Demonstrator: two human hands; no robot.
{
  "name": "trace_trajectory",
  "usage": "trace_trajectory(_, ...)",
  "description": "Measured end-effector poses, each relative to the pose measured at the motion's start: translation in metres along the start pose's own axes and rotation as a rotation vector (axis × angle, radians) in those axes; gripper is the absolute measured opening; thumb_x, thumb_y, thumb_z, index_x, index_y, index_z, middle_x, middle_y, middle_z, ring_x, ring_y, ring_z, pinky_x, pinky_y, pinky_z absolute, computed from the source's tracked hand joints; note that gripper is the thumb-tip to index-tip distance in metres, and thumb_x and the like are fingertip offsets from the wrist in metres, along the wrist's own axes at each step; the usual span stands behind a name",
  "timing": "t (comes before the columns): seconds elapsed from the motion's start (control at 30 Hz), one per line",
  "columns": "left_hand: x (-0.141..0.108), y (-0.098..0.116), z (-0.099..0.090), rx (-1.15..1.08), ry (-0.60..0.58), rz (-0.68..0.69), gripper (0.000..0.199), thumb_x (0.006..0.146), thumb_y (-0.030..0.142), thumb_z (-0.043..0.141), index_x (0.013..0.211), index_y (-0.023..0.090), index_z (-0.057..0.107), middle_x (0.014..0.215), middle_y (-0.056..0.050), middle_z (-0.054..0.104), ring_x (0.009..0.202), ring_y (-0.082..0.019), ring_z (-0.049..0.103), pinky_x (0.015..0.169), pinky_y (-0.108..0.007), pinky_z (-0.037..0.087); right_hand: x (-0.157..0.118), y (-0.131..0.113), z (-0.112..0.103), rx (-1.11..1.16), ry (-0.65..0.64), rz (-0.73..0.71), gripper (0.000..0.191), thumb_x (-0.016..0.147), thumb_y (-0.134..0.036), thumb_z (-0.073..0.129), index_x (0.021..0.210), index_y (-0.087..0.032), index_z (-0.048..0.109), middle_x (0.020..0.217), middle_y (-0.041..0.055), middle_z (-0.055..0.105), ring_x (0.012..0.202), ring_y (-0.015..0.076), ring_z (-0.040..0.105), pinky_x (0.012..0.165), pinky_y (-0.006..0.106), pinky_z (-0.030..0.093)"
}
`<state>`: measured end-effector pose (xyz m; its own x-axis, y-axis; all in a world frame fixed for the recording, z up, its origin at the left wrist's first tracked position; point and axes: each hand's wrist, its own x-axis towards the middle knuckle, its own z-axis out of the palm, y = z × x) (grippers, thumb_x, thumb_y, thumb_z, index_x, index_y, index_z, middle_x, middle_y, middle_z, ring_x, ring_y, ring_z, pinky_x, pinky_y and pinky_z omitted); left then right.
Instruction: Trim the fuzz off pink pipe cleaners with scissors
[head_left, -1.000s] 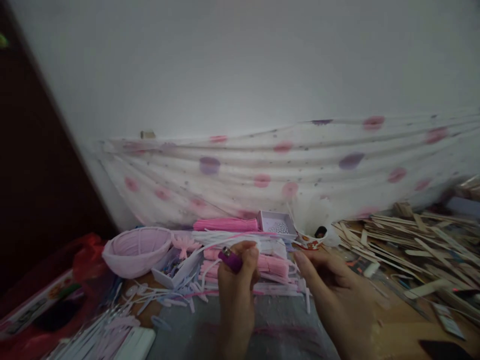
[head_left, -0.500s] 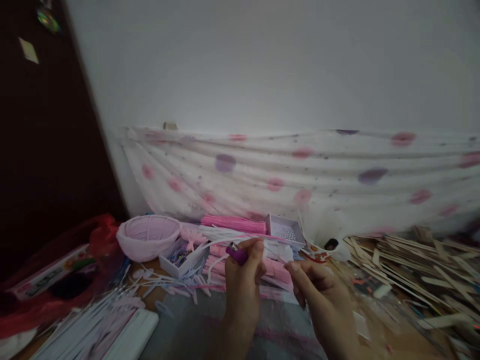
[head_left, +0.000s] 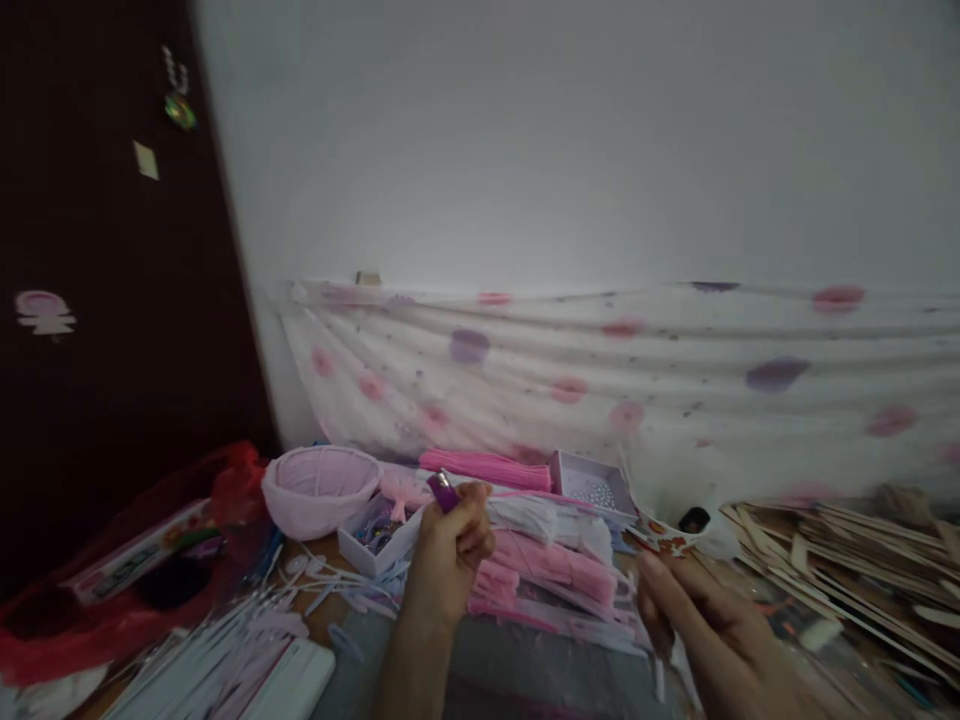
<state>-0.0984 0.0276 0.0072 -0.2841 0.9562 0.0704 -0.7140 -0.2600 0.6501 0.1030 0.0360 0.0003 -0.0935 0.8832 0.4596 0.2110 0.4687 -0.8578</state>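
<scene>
My left hand [head_left: 454, 535] is closed around a purple lighter [head_left: 444, 491], its metal top pointing up and away from me. Lower right, my right hand [head_left: 709, 625] has thumb and fingers pinched together. Whatever it holds is too thin and blurred to name; a whitish strip [head_left: 660, 678] shows just below its fingers. Between and behind the hands lie bundles of pink pipe cleaners [head_left: 555, 568] and white ones [head_left: 525, 517]. Farther back is a bright pink bundle [head_left: 487, 470].
A lilac basket [head_left: 319, 500] stands left, beside a small box of trinkets [head_left: 367, 550]. Behind, a box [head_left: 589, 480] holds pearly beads. Wooden sticks [head_left: 847, 565] pile up at right. A red plastic bag [head_left: 232, 500] and white-lilac strips [head_left: 202, 640] lie at left.
My hands have moved apart, the left one leftward with the lighter, the right one right and down. The camera's view has shifted slightly left and up.
</scene>
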Motion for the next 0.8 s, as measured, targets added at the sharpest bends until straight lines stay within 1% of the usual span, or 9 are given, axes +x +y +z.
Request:
trace_trajectory(0.1,-0.004,-0.009,0.003,0.091,-0.138,-0.167,0.032,0.052,0.027,0.086,0.062,0.009,0.06,0.042,0.011,0.029,0.038,0.0,0.019,0.039,-0.017,0.015,0.014,0.012,-0.018,-0.071,0.001,-0.102,0.053,0.086,-0.051,0.051,0.044,-0.019,0.043,0.046,-0.0012,0.045,0.048,0.0111,0.044,0.052,0.023,0.036)
trace_trajectory(0.17,-0.007,-0.017,0.006,0.16,-0.225,-0.243,0.031,0.053,0.027,0.085,0.06,0.01,0.06,0.041,0.011,0.029,0.037,0.0,0.018,0.039,-0.018,0.013,0.022,0.017,-0.03,-0.065,0.056,-0.158,0.045,0.084,-0.047,0.056,0.049,-0.019,0.05,0.055,0.0,0.053,0.055,0.0126,0.051,0.055,0.023,0.041)
trace_trajectory(0.23,-0.011,-0.023,0.008,0.26,-0.292,-0.277,0.031,0.056,0.031,0.082,0.058,0.013,0.057,0.04,0.011,0.028,0.036,-0.001,0.017,0.04,-0.02,0.012,0.026,0.019,-0.041,-0.001,0.18,-0.189,0.025,0.076,-0.044,0.067,0.067,-0.02,0.062,0.071,0.0018,0.063,0.067,0.0158,0.058,0.06,0.024,0.046)
trace_trajectory(0.27,-0.013,-0.026,0.009,0.322,-0.314,-0.279,0.031,0.058,0.033,0.08,0.058,0.014,0.056,0.039,0.01,0.028,0.036,-0.002,0.018,0.04,-0.02,0.013,0.027,0.019,-0.047,0.035,0.244,-0.186,0.023,0.071,-0.042,0.071,0.081,-0.022,0.066,0.075,0.0018,0.064,0.069,0.0165,0.059,0.059,0.024,0.046)
trace_trajectory(0.33,-0.015,-0.03,0.009,0.445,-0.335,-0.273,0.031,0.059,0.035,0.078,0.059,0.016,0.054,0.04,0.009,0.032,0.038,-0.004,0.024,0.042,-0.021,0.017,0.026,0.018,-0.056,0.078,0.356,-0.151,0.036,0.07,-0.04,0.074,0.1,-0.023,0.065,0.065,-0.0014,0.061,0.057,0.0135,0.055,0.048,0.022,0.042)
trace_trajectory(0.43,-0.02,-0.033,0.009,0.607,-0.358,-0.263,0.031,0.061,0.036,0.077,0.059,0.017,0.052,0.046,0.007,0.039,0.044,-0.007,0.033,0.046,-0.022,0.025,0.022,0.016,-0.063,0.082,0.406,-0.109,0.03,0.079,-0.044,0.065,0.097,-0.021,0.067,0.05,-0.0052,0.05,0.043,0.0092,0.043,0.041,0.019,0.035)
trace_trajectory(0.5,-0.023,-0.035,0.009,0.715,-0.378,-0.243,0.032,0.061,0.037,0.077,0.059,0.017,0.052,0.049,0.005,0.043,0.05,-0.009,0.038,0.05,-0.023,0.029,0.021,0.013,-0.062,0.11,0.344,-0.093,0.03,0.078,-0.046,0.065,0.094,-0.021,0.068,0.061,-0.0012,0.059,0.054,0.0116,0.053,0.051,0.021,0.042)
trace_trajectory(0.6,-0.03,-0.036,0.012,0.865,-0.391,-0.212,0.031,0.062,0.038,0.076,0.06,0.017,0.054,0.054,0.004,0.047,0.056,-0.011,0.042,0.056,-0.024,0.033,0.022,0.009,-0.051,0.193,0.139,-0.007,0.027,0.075,-0.044,0.069,0.088,-0.02,0.071,0.078,0.0033,0.068,0.073,0.0155,0.06,0.065,0.024,0.047)
trace_trajectory(0.8,-0.045,-0.034,0.024,1.017,-0.367,-0.171,0.02,0.062,0.031,0.072,0.064,0.018,0.058,0.057,0.005,0.047,0.056,-0.011,0.041,0.057,-0.024,0.034,0.019,0.005,-0.029,0.312,-0.145,0.074,0.024,0.068,-0.041,0.074,0.078,-0.02,0.075,0.075,0.0033,0.069,0.068,0.015,0.059,0.063,0.026,0.047)
